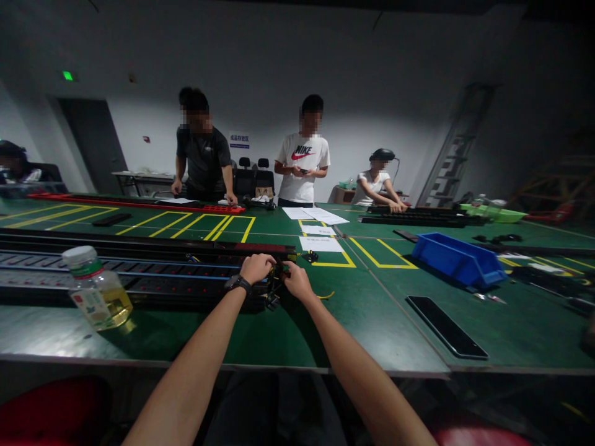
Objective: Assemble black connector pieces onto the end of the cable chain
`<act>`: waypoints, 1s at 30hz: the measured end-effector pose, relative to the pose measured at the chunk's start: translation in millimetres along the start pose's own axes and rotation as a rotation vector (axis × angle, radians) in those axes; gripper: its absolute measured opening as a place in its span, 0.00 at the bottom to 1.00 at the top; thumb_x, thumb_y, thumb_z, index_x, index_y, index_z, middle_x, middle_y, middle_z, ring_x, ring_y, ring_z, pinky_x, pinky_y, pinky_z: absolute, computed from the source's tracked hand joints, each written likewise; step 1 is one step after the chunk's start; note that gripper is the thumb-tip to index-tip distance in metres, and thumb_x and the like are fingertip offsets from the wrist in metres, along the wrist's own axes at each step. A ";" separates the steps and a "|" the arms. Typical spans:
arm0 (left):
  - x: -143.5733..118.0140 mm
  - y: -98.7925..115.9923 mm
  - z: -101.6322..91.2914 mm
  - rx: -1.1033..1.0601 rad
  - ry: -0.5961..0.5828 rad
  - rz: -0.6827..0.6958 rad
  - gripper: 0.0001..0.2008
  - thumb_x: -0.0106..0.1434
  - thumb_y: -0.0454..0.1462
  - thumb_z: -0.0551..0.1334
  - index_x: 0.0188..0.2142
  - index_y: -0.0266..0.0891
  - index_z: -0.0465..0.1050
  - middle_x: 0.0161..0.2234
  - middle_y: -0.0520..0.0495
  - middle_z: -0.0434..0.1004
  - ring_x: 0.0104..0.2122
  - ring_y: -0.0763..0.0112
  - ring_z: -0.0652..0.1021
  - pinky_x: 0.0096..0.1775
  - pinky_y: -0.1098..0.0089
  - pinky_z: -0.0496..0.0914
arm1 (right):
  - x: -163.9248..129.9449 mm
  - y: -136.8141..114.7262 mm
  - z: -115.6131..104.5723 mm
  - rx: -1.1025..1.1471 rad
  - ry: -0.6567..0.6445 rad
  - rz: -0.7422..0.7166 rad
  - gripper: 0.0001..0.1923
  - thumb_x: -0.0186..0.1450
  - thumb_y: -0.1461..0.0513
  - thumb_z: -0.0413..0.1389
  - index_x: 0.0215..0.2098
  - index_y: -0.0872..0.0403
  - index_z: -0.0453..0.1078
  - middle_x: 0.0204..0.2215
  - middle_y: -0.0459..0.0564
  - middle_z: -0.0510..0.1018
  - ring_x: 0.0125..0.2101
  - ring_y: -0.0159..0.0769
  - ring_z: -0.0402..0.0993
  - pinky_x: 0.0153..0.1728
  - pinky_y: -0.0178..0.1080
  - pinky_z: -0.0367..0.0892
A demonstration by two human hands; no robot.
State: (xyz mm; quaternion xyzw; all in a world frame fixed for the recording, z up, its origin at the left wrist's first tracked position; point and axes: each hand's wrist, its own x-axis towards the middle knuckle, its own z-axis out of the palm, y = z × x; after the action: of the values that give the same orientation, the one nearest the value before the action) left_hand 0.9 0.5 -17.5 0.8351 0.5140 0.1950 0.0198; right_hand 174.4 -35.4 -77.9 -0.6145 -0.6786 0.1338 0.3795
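Long black rails (186,282) with blue lines and red dots lie side by side on the green table. At their right end, my left hand (257,268), wearing a dark watch, has its fingers closed on a small dark part (280,270). From the other side my right hand (297,280) pinches the same part between thumb and fingers. Its exact kind is too small and dark to make out. Below the hands hang black connectors (272,301) at the rail ends, and a yellow wire (326,296) sticks out to the right.
A drink bottle (96,291) stands in front of the rails at left. To the right are a phone (446,327) and a blue bin (458,260). Paper sheets (320,243) lie beyond my hands. Several people work across the table (372,310), one beside a red rail (139,201).
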 end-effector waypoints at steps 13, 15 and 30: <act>-0.8 1.3 -1.7 0.012 -0.011 -0.004 0.19 0.67 0.37 0.54 0.46 0.53 0.84 0.47 0.54 0.86 0.49 0.63 0.83 0.53 0.67 0.72 | 0.6 0.6 0.4 -0.020 -0.012 -0.007 0.23 0.65 0.66 0.58 0.58 0.49 0.74 0.38 0.49 0.85 0.41 0.41 0.82 0.41 0.35 0.69; -0.8 1.2 -1.5 0.012 -0.011 -0.006 0.19 0.67 0.37 0.54 0.46 0.53 0.84 0.47 0.54 0.86 0.49 0.64 0.83 0.53 0.68 0.72 | 0.3 0.1 0.1 -0.028 -0.010 -0.002 0.23 0.65 0.67 0.58 0.58 0.49 0.74 0.38 0.49 0.85 0.41 0.41 0.81 0.42 0.35 0.69; -1.0 1.2 -1.6 0.003 -0.014 -0.012 0.19 0.68 0.37 0.54 0.46 0.53 0.84 0.47 0.53 0.86 0.49 0.64 0.82 0.54 0.68 0.72 | -0.2 -1.3 -1.2 -0.009 -0.020 0.006 0.22 0.65 0.66 0.58 0.58 0.48 0.74 0.40 0.49 0.85 0.44 0.41 0.82 0.44 0.36 0.70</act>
State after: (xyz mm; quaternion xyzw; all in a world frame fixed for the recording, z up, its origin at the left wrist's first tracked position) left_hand 0.9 -1.2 -16.1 0.8334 0.5190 0.1883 0.0233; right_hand 174.3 -36.1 -76.3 -0.6169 -0.6812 0.1379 0.3693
